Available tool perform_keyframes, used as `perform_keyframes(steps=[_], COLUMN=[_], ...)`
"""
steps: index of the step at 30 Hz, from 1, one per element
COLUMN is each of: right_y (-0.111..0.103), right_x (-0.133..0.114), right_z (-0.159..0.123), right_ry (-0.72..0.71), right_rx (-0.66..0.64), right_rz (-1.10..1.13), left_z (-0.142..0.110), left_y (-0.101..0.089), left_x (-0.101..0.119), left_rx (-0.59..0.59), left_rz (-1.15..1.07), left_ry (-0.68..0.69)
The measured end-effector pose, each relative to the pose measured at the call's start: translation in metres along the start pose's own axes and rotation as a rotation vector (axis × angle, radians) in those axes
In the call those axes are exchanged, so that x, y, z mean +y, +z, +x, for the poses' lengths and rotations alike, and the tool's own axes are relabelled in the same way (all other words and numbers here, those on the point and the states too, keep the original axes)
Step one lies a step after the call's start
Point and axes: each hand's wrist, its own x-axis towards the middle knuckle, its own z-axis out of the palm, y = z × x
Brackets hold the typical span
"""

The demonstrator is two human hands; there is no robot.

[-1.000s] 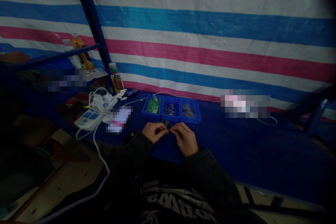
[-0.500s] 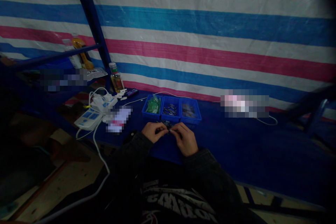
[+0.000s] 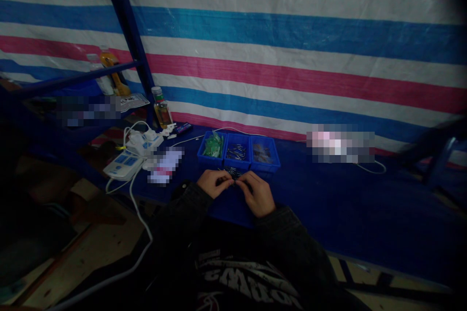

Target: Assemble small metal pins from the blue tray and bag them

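My left hand [image 3: 213, 183] and my right hand [image 3: 258, 192] meet fingertip to fingertip over the blue table, thumbs and forefingers pinched. Whatever lies between them is too small and dark to name. Just beyond the fingertips is a small heap of dark, thin, screw-like pieces [image 3: 233, 171], partly hidden by my fingers. Behind it three blue bins stand side by side. Green pieces [image 3: 213, 145] fill the left bin [image 3: 210, 161]. More thin dark pieces with a metallic glint [image 3: 236, 152] lie in the middle bin [image 3: 237, 164]. Small brownish pieces [image 3: 262, 152] are in the right bin [image 3: 265, 167].
To the left are a power strip [image 3: 124, 163] with plugs and white cables, a blurred-out phone-like object [image 3: 166, 167] and a bottle [image 3: 161, 109]. A blue frame post [image 3: 133, 39] rises there. Behind hangs a striped sheet [image 3: 273, 73]. A pixelated item [image 3: 339, 145] lies right.
The pale glint between my fingertips no longer shows. Both hands stay in nearly the same place, still pinched together.
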Motion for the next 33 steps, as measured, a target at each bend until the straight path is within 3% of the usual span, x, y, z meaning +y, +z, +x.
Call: perform_keyframes(steps=[15, 27, 33], right_y=[0.0010, -0.0017, -0.0018], right_x=[0.0028, -0.0015, -0.0007], right_z=[-0.0011, 0.0011, 0.0008], right_ry=[-0.001, 0.002, -0.002], right_rx=[-0.017, 0.087, 0.075], right_rz=[-0.065, 0.025, 0.038], left_z=[0.0001, -0.0005, -0.0004], left_y=[0.0002, -0.0012, -0.0019], left_x=[0.0008, 0.0021, 0.0017], left_rx=[0.009, 0.035, 0.046], left_rz=[0.027, -0.003, 0.007], left_ry=[0.001, -0.010, 0.002])
